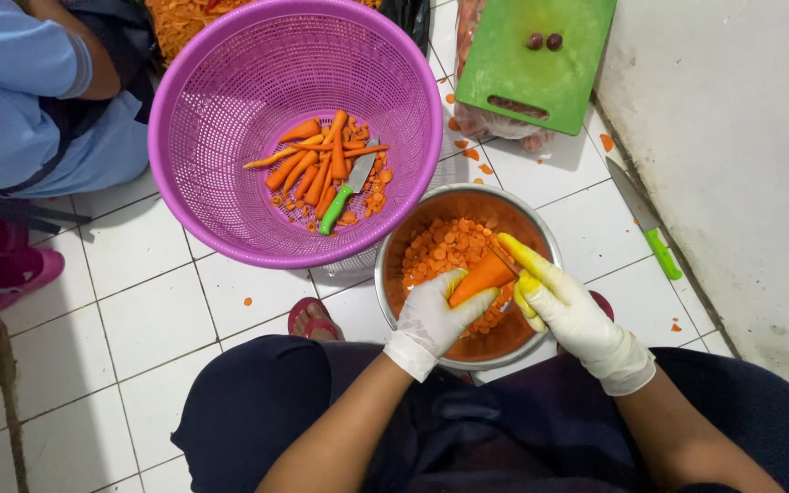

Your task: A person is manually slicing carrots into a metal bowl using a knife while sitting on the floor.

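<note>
Clenched around the thick end of a carrot [483,277], the left hand [431,319] in its white glove holds the piece over a steel bowl [393,239] that sits on the tiled floor between the person's knees. The carrot's long axis runs from about eight o'clock at the gripped butt up toward two o'clock, where its narrower end meets the right hand [563,306]. That hand, also gloved and stained yellow at the fingertips, is closed on a thin blade [504,258] whose edge rests against the carrot's free end; little of the blade shows, so its handle cannot be made out. The right hand lies at three o'clock from the carrot, the left at seven o'clock, both touching or nearly touching it, with the left bearing its weight.

Below the carrot the bowl is partly filled with orange slices [445,248]. At eleven o'clock from the bowl, rim touching rim or very nearly so, stands a purple basket [230,119] holding whole peeled carrots [317,164] and a green-handled knife [347,187]. At one o'clock a green cutting board [522,78] rests on a bag, two small dark round things on it. Another green-handled knife [646,224] lies by the wall at three o'clock. A second person in a blue shirt [20,91] sits at ten o'clock, well apart.
</note>
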